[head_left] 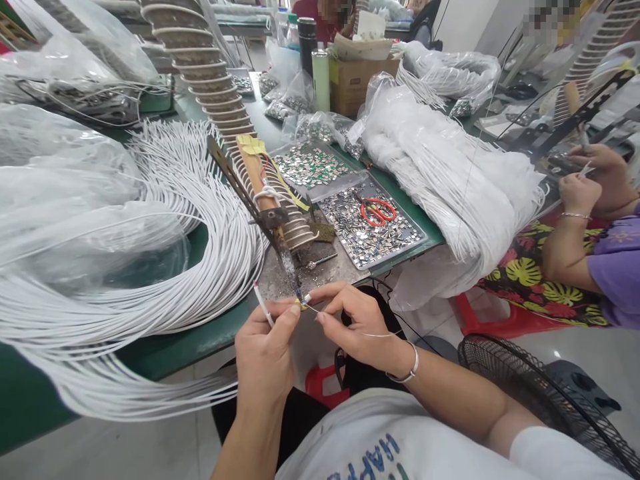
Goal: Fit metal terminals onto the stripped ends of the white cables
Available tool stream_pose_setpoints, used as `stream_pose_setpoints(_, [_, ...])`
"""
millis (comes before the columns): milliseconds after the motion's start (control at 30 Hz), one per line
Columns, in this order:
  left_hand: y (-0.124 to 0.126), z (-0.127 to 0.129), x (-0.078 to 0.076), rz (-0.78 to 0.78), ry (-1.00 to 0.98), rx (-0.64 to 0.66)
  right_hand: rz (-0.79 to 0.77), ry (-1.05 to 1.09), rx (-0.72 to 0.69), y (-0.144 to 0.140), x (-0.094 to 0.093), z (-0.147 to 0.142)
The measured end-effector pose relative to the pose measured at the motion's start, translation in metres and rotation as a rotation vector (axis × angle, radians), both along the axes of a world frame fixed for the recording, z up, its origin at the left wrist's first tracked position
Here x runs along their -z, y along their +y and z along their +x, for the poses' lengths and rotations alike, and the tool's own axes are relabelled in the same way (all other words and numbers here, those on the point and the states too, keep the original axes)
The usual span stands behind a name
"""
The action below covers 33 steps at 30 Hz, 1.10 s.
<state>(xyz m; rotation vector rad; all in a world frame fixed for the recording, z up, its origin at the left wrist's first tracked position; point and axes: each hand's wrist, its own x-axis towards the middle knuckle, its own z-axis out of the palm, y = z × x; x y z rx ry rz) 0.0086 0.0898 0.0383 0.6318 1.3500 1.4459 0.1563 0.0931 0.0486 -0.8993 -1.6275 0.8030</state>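
In the head view, the left hand (pixel 267 347) is pinching a white cable (pixel 263 305), its red-tipped end pointing up, and a small yellowish piece (pixel 301 305) is sitting at its fingertips, under a soldering iron (pixel 287 261). The right hand (pixel 356 327) is gripping a thin wire (pixel 376 335), holding its end near the iron's tip; contact is staying too small to tell. Soldering seems to be going on, and the next move is probably calling for steady, light feeding. Both hands are working around the near edge of the bench (pixel 200 343). Bundled cables (pixel 225 220) are crowding the left, a parts tray (pixel 395 253) is bordering the right; freer room is lying towards the lap.
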Motion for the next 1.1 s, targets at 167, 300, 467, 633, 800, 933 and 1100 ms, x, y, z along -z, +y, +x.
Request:
stream_pose_setpoints(167, [-0.002,0.001,-0.002,0.004,0.018,-0.003,-0.02,-0.018,-0.011,-0.001,0.002,0.001])
stream_pose_setpoints(300, [-0.002,0.0,-0.001,0.022,0.025,0.014,-0.011,-0.009,-0.013,-0.002,0.006,0.001])
stream_pose_setpoints(467, [-0.003,-0.002,0.003,-0.003,0.024,0.044,-0.025,-0.01,-0.022,-0.003,0.009,0.001])
stream_pose_setpoints(633, [-0.004,-0.003,0.005,0.006,0.026,0.06,-0.016,-0.001,-0.022,-0.003,0.007,0.002])
stream_pose_setpoints(800, [-0.002,-0.005,0.006,0.03,0.045,0.067,-0.005,-0.001,-0.014,-0.002,0.005,0.001])
stream_pose_setpoints(933, [-0.001,-0.006,0.006,0.046,0.055,0.059,0.002,0.007,-0.022,0.0,0.006,-0.001])
stream_pose_setpoints(1100, [-0.001,-0.006,0.011,0.046,0.095,0.065,0.0,-0.002,-0.021,-0.001,0.008,0.001])
